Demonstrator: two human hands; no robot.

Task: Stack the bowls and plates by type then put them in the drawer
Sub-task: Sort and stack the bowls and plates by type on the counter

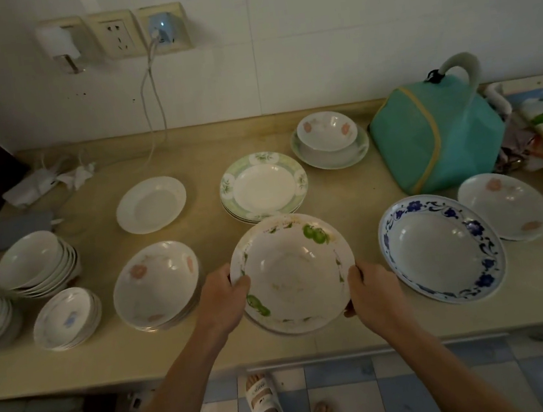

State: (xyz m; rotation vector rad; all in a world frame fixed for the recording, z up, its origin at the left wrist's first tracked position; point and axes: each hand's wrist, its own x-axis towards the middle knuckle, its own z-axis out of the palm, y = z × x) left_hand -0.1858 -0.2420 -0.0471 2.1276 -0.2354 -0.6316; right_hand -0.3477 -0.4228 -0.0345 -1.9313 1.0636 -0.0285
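Head view, lower centre of the frame: the left hand grips the left rim of a white ceramic dish with green fruit prints, thumb over the edge; the right hand grips its right rim the same way; another dish rim shows just beneath it; right of it lies a blue-flowered white plate; left, a stack of pink-flowered bowls; behind, a stack of green-bordered plates and a plain white plate; all on the beige countertop; a teal fabric bag sits at upper right.
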